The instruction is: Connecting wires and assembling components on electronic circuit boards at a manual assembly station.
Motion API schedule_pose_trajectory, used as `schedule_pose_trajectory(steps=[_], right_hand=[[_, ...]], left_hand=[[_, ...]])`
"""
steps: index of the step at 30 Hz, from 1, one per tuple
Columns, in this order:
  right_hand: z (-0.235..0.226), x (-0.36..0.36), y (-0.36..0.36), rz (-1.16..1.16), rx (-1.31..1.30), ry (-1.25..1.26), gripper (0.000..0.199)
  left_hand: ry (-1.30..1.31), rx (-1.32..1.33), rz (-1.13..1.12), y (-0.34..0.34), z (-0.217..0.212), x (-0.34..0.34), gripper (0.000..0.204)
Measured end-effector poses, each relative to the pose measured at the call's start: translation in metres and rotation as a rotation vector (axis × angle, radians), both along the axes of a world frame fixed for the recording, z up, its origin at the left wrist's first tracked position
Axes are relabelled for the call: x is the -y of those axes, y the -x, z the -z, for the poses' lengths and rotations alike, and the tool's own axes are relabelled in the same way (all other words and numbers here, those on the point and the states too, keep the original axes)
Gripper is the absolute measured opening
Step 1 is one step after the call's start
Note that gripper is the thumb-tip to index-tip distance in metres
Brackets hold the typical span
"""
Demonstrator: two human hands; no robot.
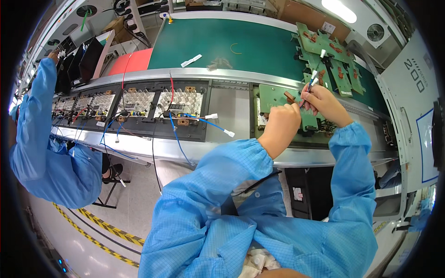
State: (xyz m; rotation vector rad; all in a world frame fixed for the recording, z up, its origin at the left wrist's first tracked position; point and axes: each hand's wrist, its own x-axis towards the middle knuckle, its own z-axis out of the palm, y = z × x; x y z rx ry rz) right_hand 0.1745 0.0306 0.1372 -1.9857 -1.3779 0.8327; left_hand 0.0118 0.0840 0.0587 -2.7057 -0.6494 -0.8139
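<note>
My right hand (323,103) is closed on a few thin dark and blue wires (309,87), whose white connectors (314,75) stick up past the fingers. Close beside it, my left hand (283,121) is pinched shut, its fingertips meeting the lower end of those wires; what lies between them is hidden. Both hands are over a green circuit board (271,95) that sits in a black tray (253,129). A brown copper-coloured part (289,96) stands on the board behind my left fingers. Dark wiring (327,127) bunches below my right hand.
Left on the metal conveyor line, a black tray (185,132) carries white boards (181,103) with trailing wires. Several green boards (343,85) are stacked back right on a green mat (259,44). A co-worker in blue (55,157) sits at left. A white machine (412,106) bounds the right.
</note>
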Motion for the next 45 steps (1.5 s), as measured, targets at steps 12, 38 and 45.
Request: schedule_pose_trajectory(steps=[12,38,45], right_hand=[[0.03,-0.011,-0.009,0.032,0.087,0.094,0.022],[0.076,-0.027,-0.009,0.193,0.451,-0.367,0.019],[0.065,-0.028,0.006,0.121,0.471,-0.231,0.024]], left_hand=[[-0.545,-0.46,-0.381,-0.025,0.007,0.026,0.011],[-0.638,-0.648,-0.468,-0.042,0.022,0.037,0.014],[-0.667,-0.689,-0.48,-0.041,0.024,0.037,0.013]])
